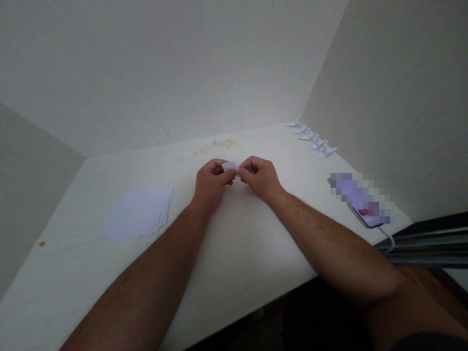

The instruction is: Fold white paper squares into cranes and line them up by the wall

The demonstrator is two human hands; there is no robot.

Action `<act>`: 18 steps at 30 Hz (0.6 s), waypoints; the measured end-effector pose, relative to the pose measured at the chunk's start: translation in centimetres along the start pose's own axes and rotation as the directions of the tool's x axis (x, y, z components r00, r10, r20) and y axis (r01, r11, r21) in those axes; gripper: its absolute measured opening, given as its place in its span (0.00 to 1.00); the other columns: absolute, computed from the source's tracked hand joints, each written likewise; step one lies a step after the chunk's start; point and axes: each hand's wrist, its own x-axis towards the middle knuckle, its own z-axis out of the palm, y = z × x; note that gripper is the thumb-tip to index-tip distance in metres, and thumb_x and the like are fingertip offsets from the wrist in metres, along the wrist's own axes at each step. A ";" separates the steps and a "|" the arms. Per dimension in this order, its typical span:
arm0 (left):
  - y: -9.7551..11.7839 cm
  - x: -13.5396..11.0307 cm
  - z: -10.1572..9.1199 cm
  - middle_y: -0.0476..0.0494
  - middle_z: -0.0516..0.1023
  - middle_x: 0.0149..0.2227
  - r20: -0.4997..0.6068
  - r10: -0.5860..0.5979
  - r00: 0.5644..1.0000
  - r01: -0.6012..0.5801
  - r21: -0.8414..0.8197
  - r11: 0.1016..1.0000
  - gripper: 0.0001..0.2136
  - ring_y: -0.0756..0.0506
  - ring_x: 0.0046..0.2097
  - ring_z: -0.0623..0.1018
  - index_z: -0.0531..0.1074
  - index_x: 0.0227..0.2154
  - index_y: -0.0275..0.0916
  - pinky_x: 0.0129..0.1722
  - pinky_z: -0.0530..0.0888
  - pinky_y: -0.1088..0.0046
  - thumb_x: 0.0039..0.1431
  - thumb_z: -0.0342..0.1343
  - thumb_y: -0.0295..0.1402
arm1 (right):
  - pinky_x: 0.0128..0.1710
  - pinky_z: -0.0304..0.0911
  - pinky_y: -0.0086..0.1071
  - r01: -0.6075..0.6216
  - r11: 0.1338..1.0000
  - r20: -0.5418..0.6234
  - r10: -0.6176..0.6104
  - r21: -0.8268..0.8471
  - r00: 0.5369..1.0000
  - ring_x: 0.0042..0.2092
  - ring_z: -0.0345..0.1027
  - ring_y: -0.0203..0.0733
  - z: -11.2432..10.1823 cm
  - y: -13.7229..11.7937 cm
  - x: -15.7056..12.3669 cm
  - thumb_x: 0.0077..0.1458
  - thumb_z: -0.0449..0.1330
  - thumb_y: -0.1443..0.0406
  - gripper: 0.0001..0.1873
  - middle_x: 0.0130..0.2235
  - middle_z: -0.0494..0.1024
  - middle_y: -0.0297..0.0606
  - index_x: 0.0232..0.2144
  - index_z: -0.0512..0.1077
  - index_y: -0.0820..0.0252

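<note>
A small folded piece of white paper (229, 166) is held between both hands above the middle of the white table (248, 253). My left hand (214, 181) pinches it from the left, thumb on top. My right hand (260, 176) grips its right end between thumb and forefinger. Fingers cover part of the paper, so its full shape is hidden. To the left of my left hand lies a stack of white paper sheets (141, 212), slightly fanned at its right edge.
Several folded white paper cranes (317, 142) stand in a row along the right wall. A phone (360, 200) with a white cable (389, 239) lies at the table's right edge. Walls close off the back and sides. An orange spot (42, 243) marks the far left.
</note>
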 end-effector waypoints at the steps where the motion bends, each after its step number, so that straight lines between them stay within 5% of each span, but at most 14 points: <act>1: -0.1 0.0 0.0 0.52 0.75 0.23 0.014 0.013 1.000 -0.014 0.033 0.999 0.11 0.53 0.24 0.71 0.74 0.27 0.38 0.25 0.68 0.77 0.41 0.70 0.30 | 0.28 0.62 0.29 -0.009 1.000 0.011 0.009 0.012 1.000 0.27 0.67 0.34 -0.1 0.0 0.1 0.49 0.64 0.62 0.06 0.25 0.76 0.31 0.27 0.73 0.59; 6: -0.3 0.2 -0.2 0.49 0.79 0.26 0.031 0.003 1.000 -0.005 0.077 0.997 0.13 0.52 0.26 0.73 0.77 0.32 0.38 0.27 0.68 0.77 0.40 0.71 0.30 | 0.25 0.60 0.27 -0.027 0.999 0.056 0.026 0.031 0.998 0.25 0.66 0.32 -0.4 0.3 0.5 0.50 0.64 0.62 0.06 0.24 0.75 0.30 0.27 0.72 0.58; 18: -0.3 0.1 -0.1 0.49 0.77 0.23 0.002 0.025 1.000 -0.025 0.172 0.985 0.06 0.52 0.23 0.72 0.78 0.25 0.39 0.23 0.69 0.76 0.43 0.68 0.31 | 0.21 0.59 0.23 -0.127 0.988 0.158 0.113 0.084 0.981 0.21 0.66 0.31 -0.7 0.2 0.8 0.51 0.64 0.66 0.06 0.20 0.72 0.26 0.28 0.69 0.58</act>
